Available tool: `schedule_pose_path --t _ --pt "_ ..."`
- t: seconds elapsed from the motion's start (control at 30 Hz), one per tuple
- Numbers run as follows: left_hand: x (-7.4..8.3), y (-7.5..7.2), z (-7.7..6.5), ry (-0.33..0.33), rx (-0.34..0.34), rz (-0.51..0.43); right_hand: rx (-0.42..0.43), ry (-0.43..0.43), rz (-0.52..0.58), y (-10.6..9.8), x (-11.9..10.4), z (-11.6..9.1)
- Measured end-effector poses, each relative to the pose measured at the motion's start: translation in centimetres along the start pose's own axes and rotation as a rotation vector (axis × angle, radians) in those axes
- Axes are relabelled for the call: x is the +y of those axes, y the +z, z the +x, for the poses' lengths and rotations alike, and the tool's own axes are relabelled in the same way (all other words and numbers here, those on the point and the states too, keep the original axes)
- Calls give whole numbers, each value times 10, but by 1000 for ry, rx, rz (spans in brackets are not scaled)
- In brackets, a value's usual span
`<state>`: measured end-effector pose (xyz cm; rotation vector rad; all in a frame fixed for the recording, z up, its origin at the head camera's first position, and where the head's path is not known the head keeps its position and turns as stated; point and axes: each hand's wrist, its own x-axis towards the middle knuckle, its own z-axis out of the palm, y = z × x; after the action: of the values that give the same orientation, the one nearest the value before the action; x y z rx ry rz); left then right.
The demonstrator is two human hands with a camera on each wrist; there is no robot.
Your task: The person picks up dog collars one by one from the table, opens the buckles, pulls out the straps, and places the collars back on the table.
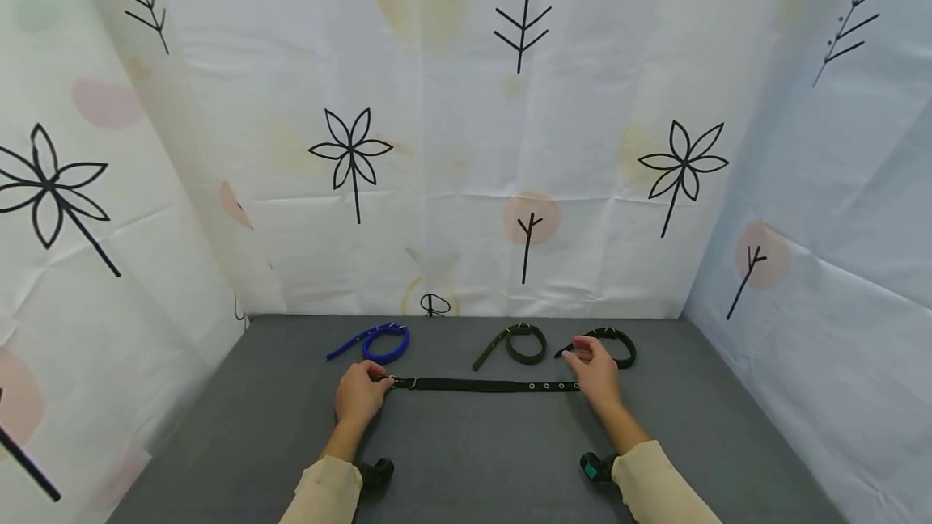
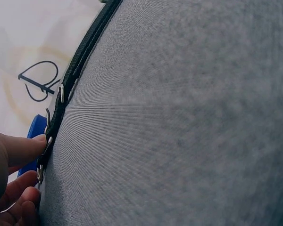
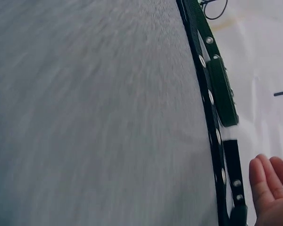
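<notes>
A black collar (image 1: 466, 386) lies stretched straight from left to right across the grey table. At its buckle end, my left hand (image 1: 360, 395) pinches the strap between thumb and fingers. The left wrist view shows the thumb (image 2: 26, 146) on the metal buckle (image 2: 48, 145), with a ring (image 2: 62, 93) farther along the strap. My right hand (image 1: 599, 377) is raised by the eyelet end, its fingers loosely bent with nothing between them. In the right wrist view the row of eyelets (image 3: 211, 97) shows apart from those fingers (image 3: 261, 181).
Behind the stretched collar lie a blue collar (image 1: 352, 346), a dark green collar (image 1: 489, 352) and another black collar (image 1: 632, 352), each coiled with a loose tail. The last is partly behind my right hand. Patterned white cloth (image 1: 451, 144) hangs around the table (image 1: 480, 451).
</notes>
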<state>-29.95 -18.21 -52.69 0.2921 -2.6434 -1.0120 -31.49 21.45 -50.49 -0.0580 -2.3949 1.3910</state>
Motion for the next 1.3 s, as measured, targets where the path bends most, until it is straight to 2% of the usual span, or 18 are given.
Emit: schedule_pose_path --t 0.17,0.43,0.6,0.9,1.03,1.3 --pt "0 0 0 -2 4 -5 -35 -27 66 20 -5 9" --pt "2 0 -1 -16 4 -21 -111 26 62 43 -14 28" --pt "1 0 -1 -10 12 -16 -164 35 1 52 -18 36" --pt "-1 -1 0 -9 24 -10 -317 50 -143 61 -25 43" --pt "-2 -1 0 -11 18 -10 -321 36 -204 64 -27 43" --pt "-2 0 0 -6 20 -6 -276 -9 -267 67 -29 38"
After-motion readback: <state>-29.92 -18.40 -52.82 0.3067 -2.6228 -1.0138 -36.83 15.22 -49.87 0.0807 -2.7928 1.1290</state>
